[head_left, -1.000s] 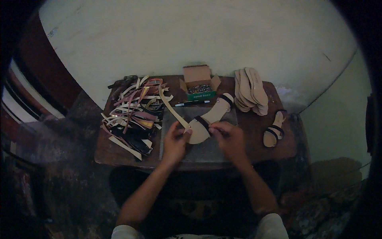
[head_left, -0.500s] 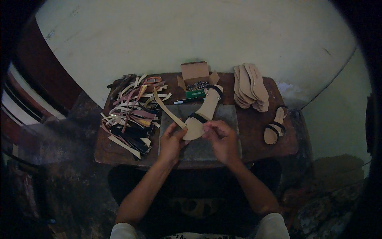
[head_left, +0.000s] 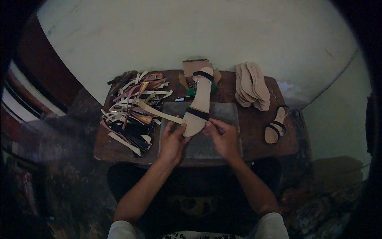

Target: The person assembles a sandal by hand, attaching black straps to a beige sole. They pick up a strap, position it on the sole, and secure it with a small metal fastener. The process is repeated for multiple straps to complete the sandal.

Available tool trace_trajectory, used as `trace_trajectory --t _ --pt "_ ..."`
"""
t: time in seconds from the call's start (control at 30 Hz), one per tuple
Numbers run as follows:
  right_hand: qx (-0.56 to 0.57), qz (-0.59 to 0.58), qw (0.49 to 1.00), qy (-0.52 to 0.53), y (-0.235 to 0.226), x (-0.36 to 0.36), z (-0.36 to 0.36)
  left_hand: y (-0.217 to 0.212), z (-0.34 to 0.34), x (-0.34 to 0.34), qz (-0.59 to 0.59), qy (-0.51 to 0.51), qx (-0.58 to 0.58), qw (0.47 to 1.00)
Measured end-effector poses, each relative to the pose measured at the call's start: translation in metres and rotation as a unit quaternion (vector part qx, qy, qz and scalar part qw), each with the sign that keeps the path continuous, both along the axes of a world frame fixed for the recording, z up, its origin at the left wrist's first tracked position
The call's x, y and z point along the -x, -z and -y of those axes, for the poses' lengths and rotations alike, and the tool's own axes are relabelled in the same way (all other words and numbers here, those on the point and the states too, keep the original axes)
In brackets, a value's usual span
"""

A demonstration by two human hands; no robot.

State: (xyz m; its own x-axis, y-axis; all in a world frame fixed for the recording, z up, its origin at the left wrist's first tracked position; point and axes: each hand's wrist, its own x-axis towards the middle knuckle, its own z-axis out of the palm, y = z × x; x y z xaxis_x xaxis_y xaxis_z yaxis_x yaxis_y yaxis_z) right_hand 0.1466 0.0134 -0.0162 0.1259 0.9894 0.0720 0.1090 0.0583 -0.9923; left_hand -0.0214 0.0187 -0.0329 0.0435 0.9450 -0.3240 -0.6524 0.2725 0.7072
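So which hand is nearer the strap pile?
Left. The left hand grips the held sandal, to the right of the strap pile and closer to the person. The right hand is farther right, at the sandal's right edge.

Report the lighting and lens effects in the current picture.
Head view: dim overall, the pale wall brighter than the wooden table; same head view: fisheye vignetting blackens the corners; head view again: the pale sandal sole stands out, its black straps showing little detail.
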Motion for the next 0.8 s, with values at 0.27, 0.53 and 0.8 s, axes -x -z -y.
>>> trace_trajectory --t 0.27,0.53,0.8 --pt "0.025 -0.028 0.999 0.028 -0.002 -0.017 -0.01 -0.004 0.001 0.006 -0.433 0.076 -0.162 0.884" --pt "0.036 0.033 0.999 0.024 -0.012 -0.021 -0.008 -0.034 -0.004 0.009 -0.477 -0.068 -0.369 0.795" --pt "0.01 0.083 0.996 -0.04 -0.001 -0.021 -0.007 -0.023 -0.004 0.009 -0.446 0.068 -0.373 0.811"
